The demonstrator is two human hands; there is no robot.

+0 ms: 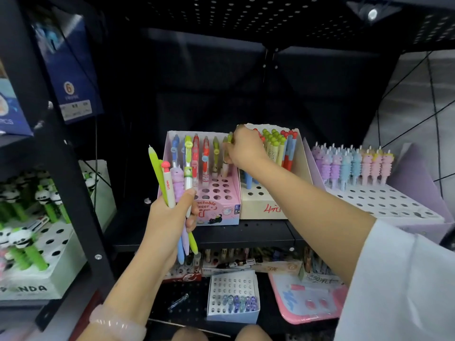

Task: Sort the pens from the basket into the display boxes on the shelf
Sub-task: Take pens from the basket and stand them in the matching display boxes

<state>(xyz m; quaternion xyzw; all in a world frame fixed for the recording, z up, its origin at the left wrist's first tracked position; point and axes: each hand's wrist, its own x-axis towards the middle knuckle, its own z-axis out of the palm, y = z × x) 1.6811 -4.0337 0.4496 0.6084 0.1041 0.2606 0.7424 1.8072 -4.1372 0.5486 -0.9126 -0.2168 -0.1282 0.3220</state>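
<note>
Right hand (242,148) pinching a yellow-green pen (229,143) at the back right corner of the pink display box (222,207), apparently seating it in a hole in the last column. Left hand (170,212) wrapped tight round a bunch of pens (172,183), held upright in front of that box's left side: green one, mushroom-topped one, purple dino-looking one, a few more. Basket not in view, so can't say what's left to sort. Risks, guessing here: wrist sits right against the mushroom pens in the beige box (258,205) next door, so could easily knock those over on the way out. Could also miss the hole, since the hand covers it. Bunch on the left looks a bit splayed, might let one slip. Black metal shelf (246,232) underneath, lilac tray of pastel pens (352,166) to the right, panda pens (46,200) in a white box on the left, more boxes and a pink tray (305,306) on the level below. Dark shop shelving, pale tiled floor off to the right.
</note>
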